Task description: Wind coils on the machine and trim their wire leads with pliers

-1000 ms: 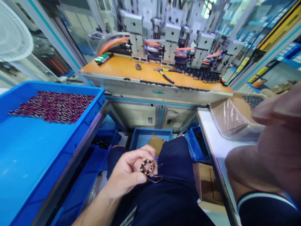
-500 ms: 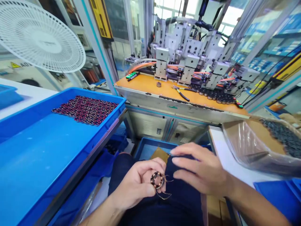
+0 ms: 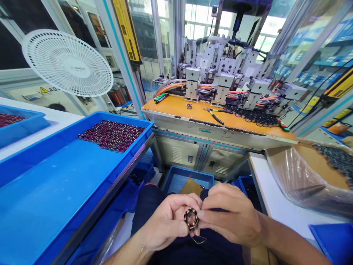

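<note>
Over my lap, my left hand [image 3: 173,221] is closed on a small wound motor stator [image 3: 191,218], a black ring with copper coils. Its open face is turned up toward me, and the thumb presses on its left side. A thin loop of copper wire [image 3: 199,241] hangs out below it. My right hand [image 3: 231,213] pinches at the stator's right edge, thumb and fingertips together where wire ends stick out. Its fingers hide the pinched wire.
Many stators [image 3: 116,134] lie in a large blue tray [image 3: 66,184] on the left. Ahead, pliers [image 3: 215,115], a lone stator [image 3: 189,106] and a row of stators [image 3: 256,117] rest on the machine's orange ledge [image 3: 171,106]. A plastic-lined box [image 3: 292,173] stands right.
My right hand has moved in from the right, its spread fingers closing at the stator's wire ends. My left hand still holds the stator. The camera view has shifted slightly.
</note>
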### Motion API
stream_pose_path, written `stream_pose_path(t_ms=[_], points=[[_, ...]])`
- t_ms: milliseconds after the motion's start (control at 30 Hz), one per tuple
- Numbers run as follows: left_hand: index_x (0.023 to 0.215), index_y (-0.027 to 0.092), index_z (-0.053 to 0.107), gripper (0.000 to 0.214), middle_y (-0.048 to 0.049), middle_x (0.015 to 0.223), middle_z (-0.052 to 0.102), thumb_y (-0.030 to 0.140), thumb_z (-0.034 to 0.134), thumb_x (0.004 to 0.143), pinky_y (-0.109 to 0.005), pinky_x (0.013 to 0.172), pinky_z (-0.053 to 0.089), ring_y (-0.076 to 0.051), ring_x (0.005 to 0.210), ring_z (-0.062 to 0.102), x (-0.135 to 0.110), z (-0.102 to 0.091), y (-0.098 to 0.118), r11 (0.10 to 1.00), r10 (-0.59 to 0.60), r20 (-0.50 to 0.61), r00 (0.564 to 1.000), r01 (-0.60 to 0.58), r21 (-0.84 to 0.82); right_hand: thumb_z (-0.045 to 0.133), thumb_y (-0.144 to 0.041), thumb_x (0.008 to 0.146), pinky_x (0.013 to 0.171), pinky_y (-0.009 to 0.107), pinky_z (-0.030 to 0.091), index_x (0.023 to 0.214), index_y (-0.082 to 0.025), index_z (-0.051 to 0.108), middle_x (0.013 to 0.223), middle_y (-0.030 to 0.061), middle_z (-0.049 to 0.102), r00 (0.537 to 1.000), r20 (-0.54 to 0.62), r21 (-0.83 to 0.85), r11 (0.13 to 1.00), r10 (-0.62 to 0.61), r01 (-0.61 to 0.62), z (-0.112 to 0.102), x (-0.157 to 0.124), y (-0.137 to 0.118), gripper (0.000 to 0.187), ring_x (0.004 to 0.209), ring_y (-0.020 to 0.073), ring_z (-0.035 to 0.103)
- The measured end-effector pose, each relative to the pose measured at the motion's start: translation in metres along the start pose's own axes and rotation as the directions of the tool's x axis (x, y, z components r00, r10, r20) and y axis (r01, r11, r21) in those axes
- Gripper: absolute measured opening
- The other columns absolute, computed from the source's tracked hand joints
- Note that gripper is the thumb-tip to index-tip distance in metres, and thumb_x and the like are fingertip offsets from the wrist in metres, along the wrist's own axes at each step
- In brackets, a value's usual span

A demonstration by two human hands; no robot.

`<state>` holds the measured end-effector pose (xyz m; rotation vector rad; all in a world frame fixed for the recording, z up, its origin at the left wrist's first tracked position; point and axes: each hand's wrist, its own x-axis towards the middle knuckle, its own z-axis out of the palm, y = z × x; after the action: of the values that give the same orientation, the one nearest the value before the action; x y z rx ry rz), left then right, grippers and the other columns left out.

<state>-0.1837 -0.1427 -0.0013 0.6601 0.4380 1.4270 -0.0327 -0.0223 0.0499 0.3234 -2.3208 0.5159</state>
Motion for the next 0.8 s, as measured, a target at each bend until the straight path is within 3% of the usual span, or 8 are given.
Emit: stream_pose_path(t_ms=[267,467,533,633,800], points=[[0.095,0.024,0.077,0.029,-0.0007,0.094,0.055,0.03,0.085,0.068,-0.017,0.064,0.051,-0.007,0.068,0.063,0.002,-0.003,0.001,0.995,0.0,-0.016,1.0,0.002,0.098,0.055,-0.016,0.096,0.064,0.026,0.05,0.093,-0.012,0.065,0.078,0.006,0.067,0.984,-0.13,0.021,0.992,0.125,-0.123,0.01,-0.007,-0.01,0.011,0.07,0.0131,0.059],[0.103,0.031,0.076,0.029,-0.003,0.101,0.057,0.023,0.08,0.075,-0.02,0.074,0.048,-0.009,0.083,0.056,0.002,-0.001,0.003,0.929,0.201,-0.005,0.98,-0.189,0.317,0.051,-0.012,0.096,0.059,0.022,0.048,0.092,-0.013,0.06,0.075,0.004,0.062,0.926,-0.217,0.065,0.951,0.31,-0.303,0.023,-0.012,-0.02,0.01,0.067,0.011,0.059],[0.112,0.034,0.072,0.04,-0.0034,0.103,0.06,0.024,0.08,0.075,-0.022,0.077,0.048,-0.011,0.086,0.057,0.0,0.0,0.001,0.922,0.228,-0.036,0.973,-0.203,0.331,0.049,-0.012,0.096,0.059,0.023,0.049,0.092,-0.014,0.058,0.075,0.0038,0.061,0.926,-0.239,0.03,0.956,0.291,-0.292,0.026,-0.015,-0.02,0.01,0.067,0.0118,0.059],[0.121,0.031,0.066,0.053,-0.0025,0.093,0.064,0.03,0.084,0.071,-0.021,0.073,0.047,-0.011,0.079,0.058,-0.003,0.0,-0.003,0.933,0.171,-0.073,0.983,-0.137,0.334,0.049,-0.011,0.095,0.06,0.025,0.052,0.095,-0.015,0.057,0.075,0.0037,0.061,0.933,-0.271,-0.027,0.967,0.237,-0.254,0.03,-0.018,-0.018,0.009,0.067,0.0123,0.059],[0.111,0.02,0.067,0.028,-0.0003,0.074,0.062,0.033,0.069,0.086,-0.019,0.059,0.045,-0.008,0.06,0.057,-0.008,-0.001,-0.008,0.928,0.108,-0.109,0.988,-0.061,0.369,0.049,-0.01,0.095,0.06,0.025,0.053,0.091,-0.015,0.059,0.074,0.0039,0.061,0.938,-0.275,-0.074,0.969,0.209,-0.237,0.032,-0.02,-0.018,0.011,0.065,0.0122,0.058]])
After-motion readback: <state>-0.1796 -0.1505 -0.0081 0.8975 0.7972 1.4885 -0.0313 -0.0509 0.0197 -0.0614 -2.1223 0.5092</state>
